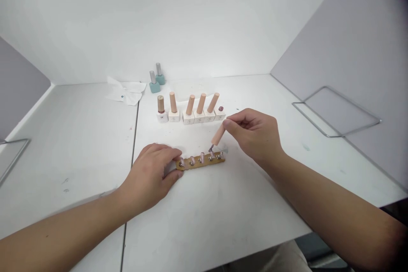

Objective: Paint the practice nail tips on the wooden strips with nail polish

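My left hand point(159, 169) pinches the left end of a narrow gold-coloured nail tip holder point(197, 165) that lies on the table. Several pale nail tips point(202, 157) stand in a row on its round metal knobs. Between the thumb and fingers of my right hand point(255, 131) is a nail polish brush point(218, 134) with a peach cap handle. Its dark purple bristles point down at the fourth tip from the left; whether they touch it I cannot tell. Just behind stands an uncapped white polish bottle point(219, 113) with a purple neck.
Left of the uncapped bottle, several capped white bottles point(199, 117) form a row. Two teal bottles point(154, 87) stand farther back, beside a crumpled tissue point(126, 92). A wire frame point(338, 137) is at the right panel, another point(15, 153) at the left. A seam point(135, 136) crosses the white table.
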Tool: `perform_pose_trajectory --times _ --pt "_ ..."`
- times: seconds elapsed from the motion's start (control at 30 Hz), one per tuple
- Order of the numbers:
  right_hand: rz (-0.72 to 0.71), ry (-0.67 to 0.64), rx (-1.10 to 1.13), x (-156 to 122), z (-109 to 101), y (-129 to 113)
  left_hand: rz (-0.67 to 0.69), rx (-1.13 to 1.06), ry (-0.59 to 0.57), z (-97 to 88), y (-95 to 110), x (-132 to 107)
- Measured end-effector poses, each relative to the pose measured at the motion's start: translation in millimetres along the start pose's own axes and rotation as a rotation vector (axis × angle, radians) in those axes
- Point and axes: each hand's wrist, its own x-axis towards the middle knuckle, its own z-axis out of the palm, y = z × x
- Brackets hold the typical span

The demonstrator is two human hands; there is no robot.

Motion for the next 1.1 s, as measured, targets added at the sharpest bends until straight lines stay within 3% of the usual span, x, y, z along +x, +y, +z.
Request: perform_pose_trajectory --times 0.23,0.5,1.1 --pt "-0.005 0.074 0.083 1 -5 -3 0.007 0.0 0.006 0.5 -2 0" --pt "-0.015 -0.095 0.098 2 -6 5 -0.005 -0.007 -0.002 0.7 -1 -1" --pt "-0.005 0.009 0.044 3 -6 0 -0.006 -0.015 -0.002 1.0 -2 0"
